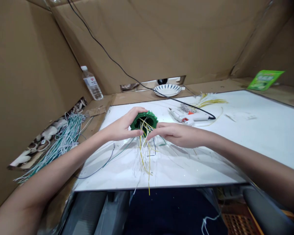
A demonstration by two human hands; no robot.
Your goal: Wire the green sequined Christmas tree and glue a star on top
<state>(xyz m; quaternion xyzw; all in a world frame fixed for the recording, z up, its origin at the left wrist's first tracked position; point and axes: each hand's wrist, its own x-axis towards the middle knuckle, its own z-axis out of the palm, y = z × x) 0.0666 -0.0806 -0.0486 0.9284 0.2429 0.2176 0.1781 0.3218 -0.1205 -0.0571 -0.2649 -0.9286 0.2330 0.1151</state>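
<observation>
A hollow green piece [150,117] with a bumpy outer surface is held just above the white tabletop, its round opening towards me. My left hand [124,125] is closed around its left side, fingers over the top and thumb along the lower rim. Out of the opening hang thin yellow and white wires [144,150], their loose ends reaching the table's front edge. My right hand [178,133] comes in from the right, finger at the rim and thumb against the wires, closed on them. Its other fingertips are partly hidden.
A white glue gun [186,116] with a black cord lies behind my right hand, near a yellow wire bundle [210,102]. Green and white wires [66,137] lie at left. A water bottle [93,84], a plate [167,89] and a green packet [265,80] stand along the cardboard walls.
</observation>
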